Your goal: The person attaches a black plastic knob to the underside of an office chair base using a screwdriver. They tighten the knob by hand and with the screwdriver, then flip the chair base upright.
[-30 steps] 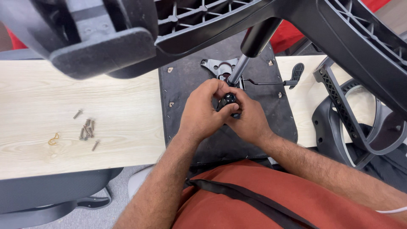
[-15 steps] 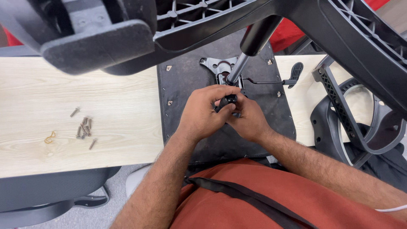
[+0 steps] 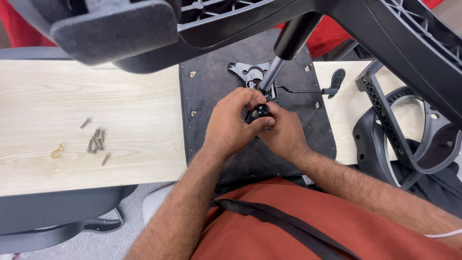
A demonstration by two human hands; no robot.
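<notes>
**A:** Head view, looking straight down. What do the hands hold?

**B:** Both meet on a small black knob. The left hand curls over it from the left with thumb and fingers closed around it. The right hand closes in from the right, fingertips pressed to the same knob. Both are clenched on it, not released.

**A:** Where is the knob?

**B:** On the black metal mechanism plate, at its near edge. The plate is fixed to the upturned seat underside, a dark fabric-covered panel. A chrome gas-lift column rises from the plate at a slant, and a thin lever with a black paddle runs out to the plate's right.

**A:** Has anything changed in the last second?

**B:** Very little. The hands have stayed on the knob; the fingers have only shifted slightly round it, which fits turning it in place. Nothing else has moved.

**A:** And around the plate?

**B:** The seat lies on a pale wood-grain tabletop. Far left of the plate is a small cluster of screws, with a rubber band beyond them. Above the plate, close to the camera, loom the black chair base legs. Right of the plate lies a grey plastic armrest frame. Nearer than the plate, the person's rust-red top shows, and grey floor to the left.
</notes>
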